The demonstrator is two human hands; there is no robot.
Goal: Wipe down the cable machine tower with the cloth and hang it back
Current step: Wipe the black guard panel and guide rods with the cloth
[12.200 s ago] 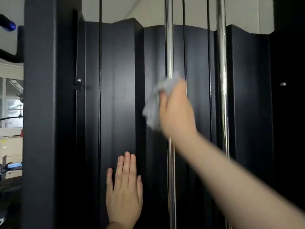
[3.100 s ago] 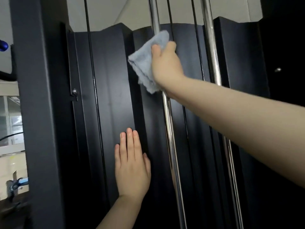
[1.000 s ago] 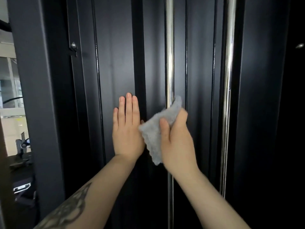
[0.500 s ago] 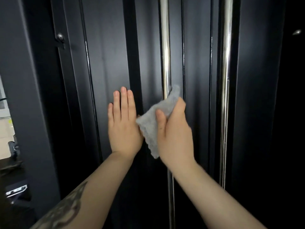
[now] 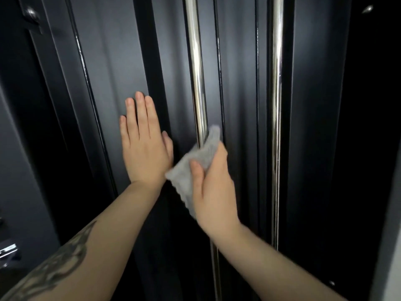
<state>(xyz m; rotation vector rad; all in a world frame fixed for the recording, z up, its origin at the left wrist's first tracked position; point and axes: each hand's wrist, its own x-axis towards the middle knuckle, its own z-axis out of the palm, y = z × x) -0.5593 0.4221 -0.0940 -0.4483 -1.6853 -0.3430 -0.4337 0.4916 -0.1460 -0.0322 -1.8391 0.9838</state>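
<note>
The black cable machine tower (image 5: 121,61) fills the head view, with ribbed dark panels. Two chrome guide rods run top to bottom: the left rod (image 5: 196,68) and the right rod (image 5: 276,105). My right hand (image 5: 213,192) is closed around the left rod with a grey cloth (image 5: 191,170) wrapped between palm and rod. The cloth's corner sticks up beside the rod and its lower edge hangs left of my thumb. My left hand (image 5: 144,142) lies flat on the panel left of the rod, fingers straight and close together, holding nothing.
Thin black cables (image 5: 219,61) run beside the rods. A black frame post (image 5: 19,170) stands at the left, with a bolt head (image 5: 30,12) near the top. Metal hardware (image 5: 7,250) shows at the lower left edge. A small screw (image 5: 367,8) sits top right.
My right hand has slid down the left rod with the cloth, from high on the tower to mid height. The view has tilted down. My left hand stays flat on the panel.
</note>
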